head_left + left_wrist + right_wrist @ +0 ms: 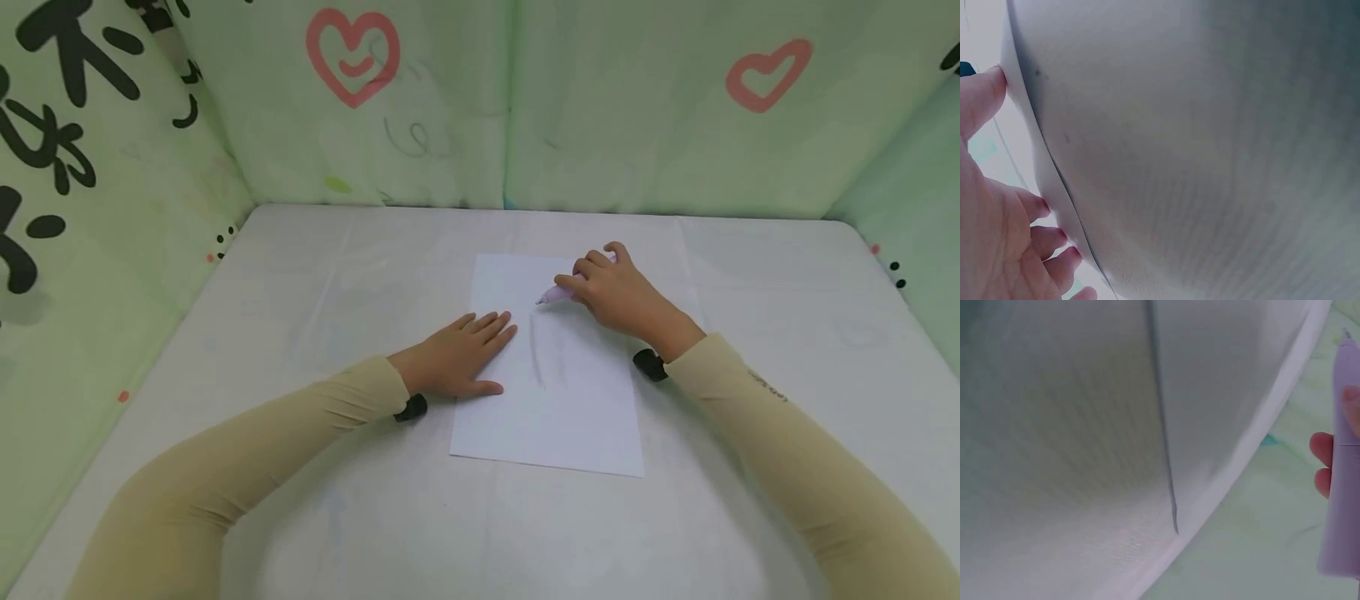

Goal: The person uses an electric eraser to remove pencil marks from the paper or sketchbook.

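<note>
A white sheet of paper lies on the white table, with faint grey strokes near its middle. My left hand rests flat on the paper's left edge, fingers straight and thumb apart. In the left wrist view, the left hand's fingertips lie along the pale sheet. My right hand holds a thick light purple pen over the upper right of the paper. Its tip points left and down, close over the top of the strokes. The right wrist view shows the purple pen with its thin metal tip and fingertips around the barrel.
A white cloth covers the table. Pale green curtains with pink hearts and black markings stand behind and at both sides. Small black wrist cameras sit beneath the beige sleeves.
</note>
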`<state>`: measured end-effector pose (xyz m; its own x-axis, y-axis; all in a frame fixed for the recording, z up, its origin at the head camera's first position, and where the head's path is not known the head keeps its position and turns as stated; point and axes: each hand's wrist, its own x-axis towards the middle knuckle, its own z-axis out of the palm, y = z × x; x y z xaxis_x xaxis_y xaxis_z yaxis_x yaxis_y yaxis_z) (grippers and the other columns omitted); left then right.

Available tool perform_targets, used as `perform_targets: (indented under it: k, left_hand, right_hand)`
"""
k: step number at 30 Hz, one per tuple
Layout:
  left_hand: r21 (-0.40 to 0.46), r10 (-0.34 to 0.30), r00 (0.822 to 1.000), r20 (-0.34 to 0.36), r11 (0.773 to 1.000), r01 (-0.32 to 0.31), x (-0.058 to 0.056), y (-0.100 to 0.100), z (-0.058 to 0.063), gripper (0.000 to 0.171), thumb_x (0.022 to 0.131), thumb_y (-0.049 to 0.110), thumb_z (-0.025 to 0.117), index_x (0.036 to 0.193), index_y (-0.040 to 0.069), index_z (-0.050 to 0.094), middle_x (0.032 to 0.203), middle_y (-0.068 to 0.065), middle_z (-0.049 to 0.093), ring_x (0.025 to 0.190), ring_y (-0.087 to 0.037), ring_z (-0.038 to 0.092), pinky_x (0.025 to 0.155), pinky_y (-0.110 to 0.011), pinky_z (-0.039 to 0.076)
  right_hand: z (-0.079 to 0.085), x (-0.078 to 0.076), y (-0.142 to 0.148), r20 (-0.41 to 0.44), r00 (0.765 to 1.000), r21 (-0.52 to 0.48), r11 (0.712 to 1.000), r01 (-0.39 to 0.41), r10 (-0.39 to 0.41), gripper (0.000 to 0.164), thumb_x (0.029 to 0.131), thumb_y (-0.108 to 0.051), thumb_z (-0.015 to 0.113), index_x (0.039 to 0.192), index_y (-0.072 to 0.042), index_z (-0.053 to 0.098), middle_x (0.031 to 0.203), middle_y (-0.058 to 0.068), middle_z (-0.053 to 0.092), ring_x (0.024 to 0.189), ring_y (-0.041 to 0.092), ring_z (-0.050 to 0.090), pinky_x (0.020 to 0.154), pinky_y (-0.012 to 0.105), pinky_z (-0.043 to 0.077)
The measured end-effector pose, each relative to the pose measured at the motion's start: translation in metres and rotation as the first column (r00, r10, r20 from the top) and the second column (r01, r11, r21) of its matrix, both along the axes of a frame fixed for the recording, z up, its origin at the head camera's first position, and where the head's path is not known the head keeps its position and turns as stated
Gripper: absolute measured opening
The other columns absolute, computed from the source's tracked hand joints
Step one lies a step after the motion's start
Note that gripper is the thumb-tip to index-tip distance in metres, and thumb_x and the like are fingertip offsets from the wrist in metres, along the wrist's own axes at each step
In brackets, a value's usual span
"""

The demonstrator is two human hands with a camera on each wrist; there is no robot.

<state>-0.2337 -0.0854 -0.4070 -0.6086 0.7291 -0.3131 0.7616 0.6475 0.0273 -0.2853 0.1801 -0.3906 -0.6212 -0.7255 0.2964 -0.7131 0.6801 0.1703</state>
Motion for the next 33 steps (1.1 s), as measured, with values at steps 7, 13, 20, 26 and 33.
perform_targets:
  k: [7,13,20,26,33]
  left_hand:
    - [-0.009,0.0,1.0,0.006,1.0,0.0,0.003,0.001,-0.001,0.086,0.092,0.062,0.038,0.152,0.009,0.007,0.16,-0.009,0.006,0.148,-0.024,0.011,0.119,-0.043,0.014]
    - [-0.014,-0.008,1.0,-0.005,1.0,0.008,0.004,0.0,0.0,0.086,0.092,0.062,0.038,0.152,0.009,0.008,0.16,-0.01,0.006,0.147,-0.025,0.012,0.119,-0.043,0.014]
    - [-0.006,-0.002,1.0,-0.003,1.0,0.002,0.003,-0.002,0.002,0.085,0.093,0.061,0.039,0.152,0.008,0.008,0.16,-0.011,0.007,0.147,-0.025,0.012,0.119,-0.043,0.014]
    - [-0.009,0.006,1.0,-0.002,1.0,-0.006,0.002,-0.002,0.001,0.085,0.093,0.061,0.039,0.152,0.009,0.008,0.16,-0.01,0.006,0.148,-0.024,0.011,0.119,-0.043,0.014]
    - [0.002,0.001,1.0,-0.002,1.0,-0.001,0.002,0.0,0.002,0.085,0.092,0.061,0.039,0.152,0.009,0.008,0.16,-0.01,0.006,0.147,-0.025,0.012,0.119,-0.043,0.014]
  right_hand:
    - [-0.002,0.007,-0.005,0.01,0.999,0.004,0.999,-0.048,0.048,0.023,0.084,-0.014,0.07,0.106,-0.014,0.065,0.088,0.01,0.065,0.088,0.029,0.059,0.092,0.053,0.038]
    - [-0.006,0.007,-0.006,-0.036,0.996,-0.004,0.996,-0.085,0.085,0.02,0.081,-0.016,0.072,0.1,-0.015,0.066,0.083,0.01,0.064,0.082,0.027,0.058,0.09,0.053,0.038]
    - [-0.005,0.005,-0.006,-0.056,0.994,-0.002,0.996,-0.09,0.089,0.021,0.078,-0.017,0.074,0.097,-0.016,0.066,0.084,0.009,0.064,0.083,0.026,0.057,0.092,0.055,0.036]
    - [-0.004,0.004,-0.009,-0.072,0.994,0.002,0.996,-0.086,0.086,0.021,0.078,-0.017,0.074,0.098,-0.017,0.067,0.083,0.009,0.063,0.083,0.026,0.056,0.088,0.053,0.038]
    - [-0.006,0.002,-0.011,-0.12,0.989,0.014,0.996,-0.089,0.09,0.023,0.075,-0.016,0.076,0.097,-0.018,0.069,0.082,0.008,0.065,0.081,0.026,0.055,0.078,0.046,0.04]
